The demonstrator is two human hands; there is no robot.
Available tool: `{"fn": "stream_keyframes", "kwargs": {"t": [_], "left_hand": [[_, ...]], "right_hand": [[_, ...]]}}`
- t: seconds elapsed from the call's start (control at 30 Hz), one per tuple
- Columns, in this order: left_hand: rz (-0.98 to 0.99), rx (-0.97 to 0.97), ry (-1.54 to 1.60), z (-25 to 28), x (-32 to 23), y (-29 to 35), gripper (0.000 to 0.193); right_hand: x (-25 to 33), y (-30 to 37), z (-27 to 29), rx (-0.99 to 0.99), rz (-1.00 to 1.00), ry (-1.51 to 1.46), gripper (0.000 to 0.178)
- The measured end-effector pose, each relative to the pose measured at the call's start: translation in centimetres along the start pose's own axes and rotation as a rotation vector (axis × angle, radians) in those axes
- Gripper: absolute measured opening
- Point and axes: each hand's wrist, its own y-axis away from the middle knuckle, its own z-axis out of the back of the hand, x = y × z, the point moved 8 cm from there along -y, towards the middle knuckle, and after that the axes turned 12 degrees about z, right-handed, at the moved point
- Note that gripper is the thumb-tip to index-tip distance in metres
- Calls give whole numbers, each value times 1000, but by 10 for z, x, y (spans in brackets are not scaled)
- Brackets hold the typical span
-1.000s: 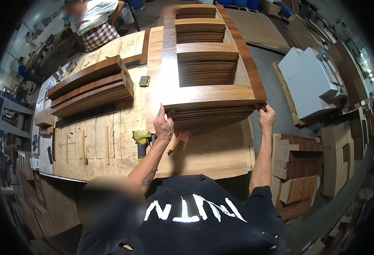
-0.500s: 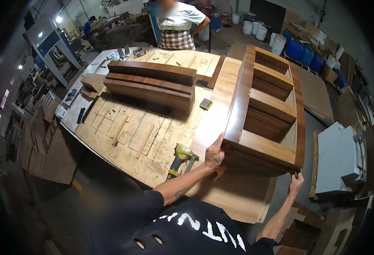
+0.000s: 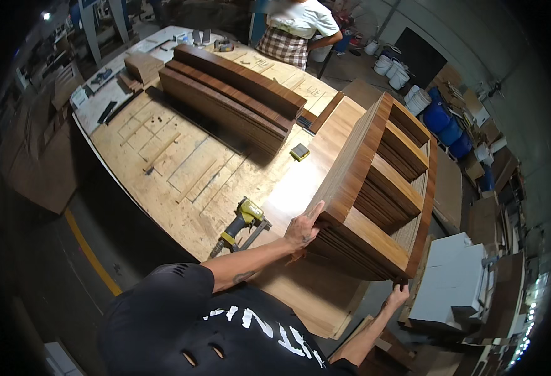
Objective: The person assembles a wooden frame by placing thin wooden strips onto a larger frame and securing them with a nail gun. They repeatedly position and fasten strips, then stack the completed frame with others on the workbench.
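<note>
A long brown wooden frame with several crosspieces, like a ladder, stands on the right part of the workbench. My left hand grips its near left corner, fingers laid along the side face. Its near right corner is held by my right hand, the fingers closed at the lower edge. Below the frame's near end, stacked layers of panel show. A yellow-and-black nail gun lies on the bench beside my left forearm. Farther up the bench sits a small yellow-edged block.
A stack of dark brown boards occupies the middle of the workbench. Across the bench stands a person in a checked apron. White panels are piled at the right. Blue drums and white buckets stand behind.
The view has turned, so the bench and surroundings slant differently. The frame's near end now sits farther left and lower, both hands still on it, and more of its left side shows.
</note>
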Motion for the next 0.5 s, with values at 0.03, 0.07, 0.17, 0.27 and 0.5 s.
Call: {"fn": "stream_keyframes", "kwargs": {"t": [0.03,0.07,0.17,0.27,0.5], "left_hand": [[47,57,22,5,-10,1,88],[94,110,40,7,-13,1,89],[-83,53,207,4,-13,-2,92],[-111,99,204,2,5,-4,94],[55,223,47,-9,10,-9,96]], "right_hand": [[-1,1,5,14,-4,30,31],[-2,1,5,33,-9,55,31],[-9,-6,5,126,17,-8,36],[17,-1,-12,236,5,-43,41],[32,-6,0,113,189,439,18]]}}
